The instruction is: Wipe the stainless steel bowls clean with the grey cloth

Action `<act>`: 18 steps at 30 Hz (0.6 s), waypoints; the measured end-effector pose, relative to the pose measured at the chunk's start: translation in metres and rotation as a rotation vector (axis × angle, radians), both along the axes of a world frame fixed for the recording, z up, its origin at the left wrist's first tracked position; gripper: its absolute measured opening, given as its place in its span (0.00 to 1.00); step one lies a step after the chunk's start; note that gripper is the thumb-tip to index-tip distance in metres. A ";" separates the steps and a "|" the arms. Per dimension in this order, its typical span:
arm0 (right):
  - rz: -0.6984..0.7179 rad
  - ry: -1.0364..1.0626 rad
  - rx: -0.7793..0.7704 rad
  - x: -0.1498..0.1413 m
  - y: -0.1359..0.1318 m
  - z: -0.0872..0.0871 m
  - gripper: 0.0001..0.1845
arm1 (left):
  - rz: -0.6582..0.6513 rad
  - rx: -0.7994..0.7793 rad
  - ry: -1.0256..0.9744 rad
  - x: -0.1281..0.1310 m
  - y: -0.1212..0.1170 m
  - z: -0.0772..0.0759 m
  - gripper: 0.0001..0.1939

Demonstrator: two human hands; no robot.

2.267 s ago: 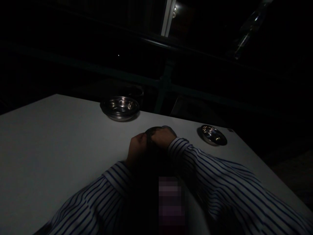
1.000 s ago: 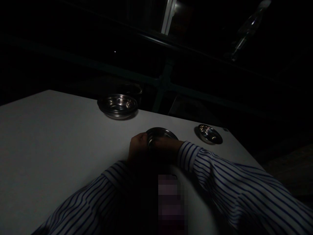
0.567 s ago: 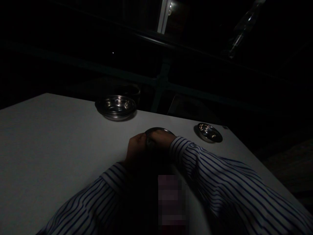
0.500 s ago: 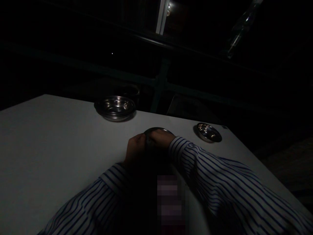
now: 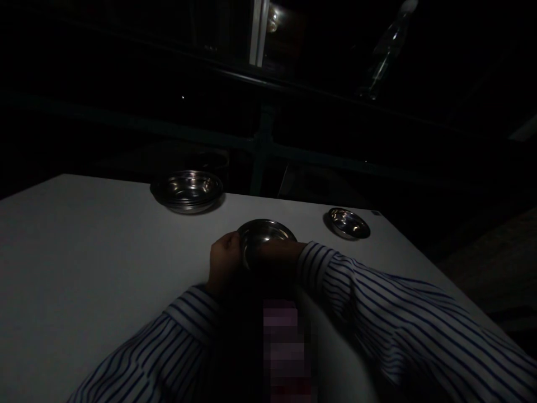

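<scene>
One steel bowl point(image 5: 264, 226) near the far edge of the table point(image 5: 104, 268) has its left rim clamped by the left hand point(image 5: 225, 260); the right hand point(image 5: 279, 250), grip unclear, reaches inside.

Super dark in here tbh. White tabletop point(image 5: 109, 252) up front, dull greenish bars point(image 5: 260, 151) crossing behind it, then a pale near-upright strip point(image 5: 258, 36) with a dim glow point(image 5: 273, 21) right beside it.

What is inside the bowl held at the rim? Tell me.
The right grip is in the bowl; past it, shiny inner metal shows. That grip and shadow cover the near part, so anything there is hidden.
</scene>
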State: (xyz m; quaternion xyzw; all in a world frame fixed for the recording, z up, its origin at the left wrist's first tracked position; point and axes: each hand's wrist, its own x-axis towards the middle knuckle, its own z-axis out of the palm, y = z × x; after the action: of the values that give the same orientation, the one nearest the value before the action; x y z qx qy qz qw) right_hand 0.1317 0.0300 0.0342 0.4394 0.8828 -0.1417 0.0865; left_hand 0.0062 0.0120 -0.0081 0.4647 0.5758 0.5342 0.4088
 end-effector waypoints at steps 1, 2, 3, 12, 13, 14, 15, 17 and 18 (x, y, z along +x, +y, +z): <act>-0.005 -0.009 -0.011 0.002 0.000 -0.002 0.14 | -0.005 0.005 0.002 0.000 0.000 0.000 0.16; -0.001 -0.016 -0.019 0.002 0.000 -0.003 0.15 | -0.011 0.008 0.003 0.000 0.000 0.000 0.16; 0.009 -0.020 -0.022 0.003 0.000 -0.002 0.15 | -0.017 0.011 0.003 0.000 0.000 0.000 0.16; 0.048 0.004 0.086 -0.004 0.007 0.008 0.13 | -0.060 0.018 0.027 -0.001 -0.007 0.004 0.15; 0.032 -0.001 0.109 -0.003 0.009 0.008 0.14 | -0.064 0.013 0.018 -0.001 -0.007 0.004 0.15; 0.019 -0.009 0.129 0.000 0.012 0.007 0.14 | -0.071 0.010 0.002 -0.001 -0.006 0.004 0.15; 0.009 -0.018 0.146 0.003 0.014 0.006 0.14 | -0.077 0.008 -0.010 -0.001 -0.006 0.004 0.15; 0.000 -0.035 0.174 0.008 0.016 0.005 0.14 | -0.080 0.013 -0.010 0.000 -0.005 0.003 0.15; -0.001 -0.042 0.184 0.010 0.016 0.005 0.15 | -0.076 0.026 0.005 0.000 -0.005 0.003 0.15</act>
State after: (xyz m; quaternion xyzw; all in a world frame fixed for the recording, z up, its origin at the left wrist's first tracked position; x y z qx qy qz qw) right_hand 0.1418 0.0459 0.0388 0.4486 0.8900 -0.0510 0.0642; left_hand 0.0060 0.0071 -0.0053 0.4925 0.5519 0.5246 0.4214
